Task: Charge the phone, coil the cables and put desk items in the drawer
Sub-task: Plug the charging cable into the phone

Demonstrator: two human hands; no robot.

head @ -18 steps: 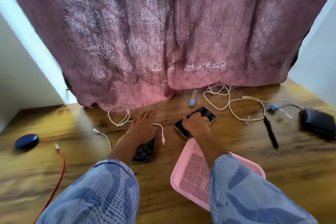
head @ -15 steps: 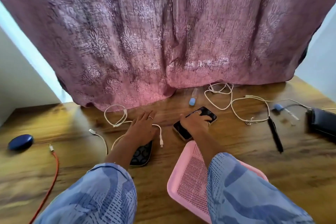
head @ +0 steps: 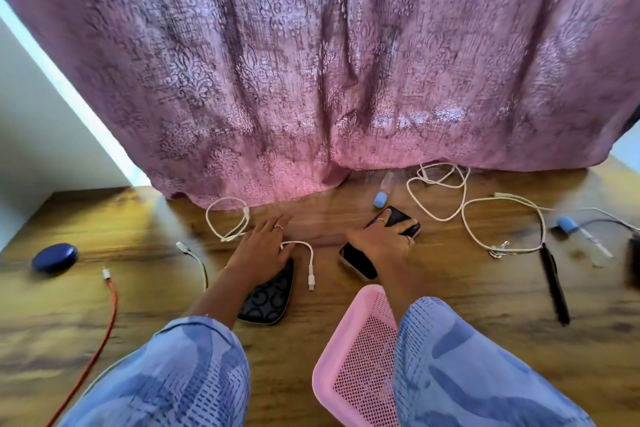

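Note:
A black phone (head: 358, 262) lies slanted on the wooden desk (head: 346, 229), and my right hand (head: 381, 239) grips it from above with fingers wrapped over its far end. My left hand (head: 258, 248) rests flat, fingers straight, on a short white cable (head: 311, 269) and the top of a dark patterned phone-shaped item (head: 268, 298). A white cable loop (head: 225, 218) lies just beyond my left fingers. Another white plug end (head: 192, 255) and an orange cable (head: 108, 308) lie to the left. Long white cables (head: 485, 218) sprawl to the right.
A pink mesh tray (head: 360, 357) sits at the near edge under my right forearm. A blue oval case (head: 54, 256) is far left. A blue-capped bottle (head: 381, 198), black pen (head: 556, 284), blue-capped tube (head: 585, 239) and a dark object (head: 633, 263) lie right. A purple curtain (head: 311, 62) hangs behind.
My right hand's fingers have spread further over the far end of the black phone. My left hand stays on the white cable. The view has tilted slightly.

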